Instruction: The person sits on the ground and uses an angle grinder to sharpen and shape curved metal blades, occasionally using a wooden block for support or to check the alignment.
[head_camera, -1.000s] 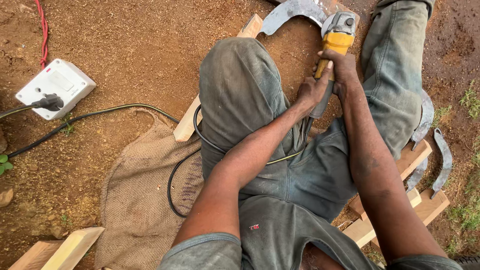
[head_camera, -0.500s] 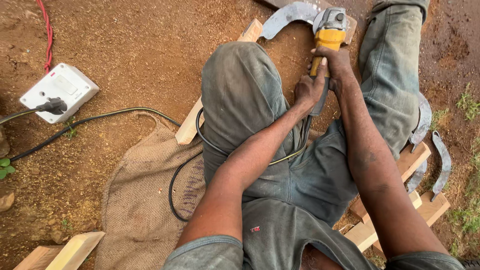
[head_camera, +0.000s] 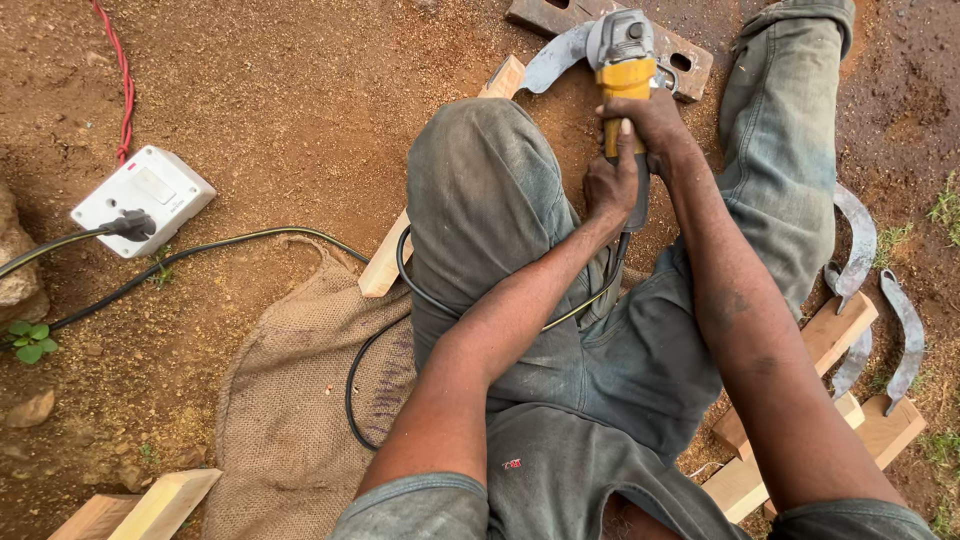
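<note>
I sit on the ground with a yellow and grey angle grinder (head_camera: 624, 62) between my knees. My left hand (head_camera: 612, 186) grips the rear of its handle. My right hand (head_camera: 652, 122) wraps the yellow body just behind the grey head. The grinder's head rests on a curved grey metal blade (head_camera: 556, 60) lying on a wooden block (head_camera: 690, 58) at the top. A black power cable (head_camera: 372, 350) loops from the tool over my left thigh.
A white socket box (head_camera: 143, 200) with a black plug lies on the dirt at left, beside a red wire (head_camera: 122, 80). Burlap sacking (head_camera: 290, 400) lies under my left leg. Several curved blades (head_camera: 858, 245) and wooden pieces (head_camera: 838, 335) lie at right.
The view has tilted so the grinder and hands sit lower in the frame and the wooden block shows at the top. Both hands keep their grip on the grinder.
</note>
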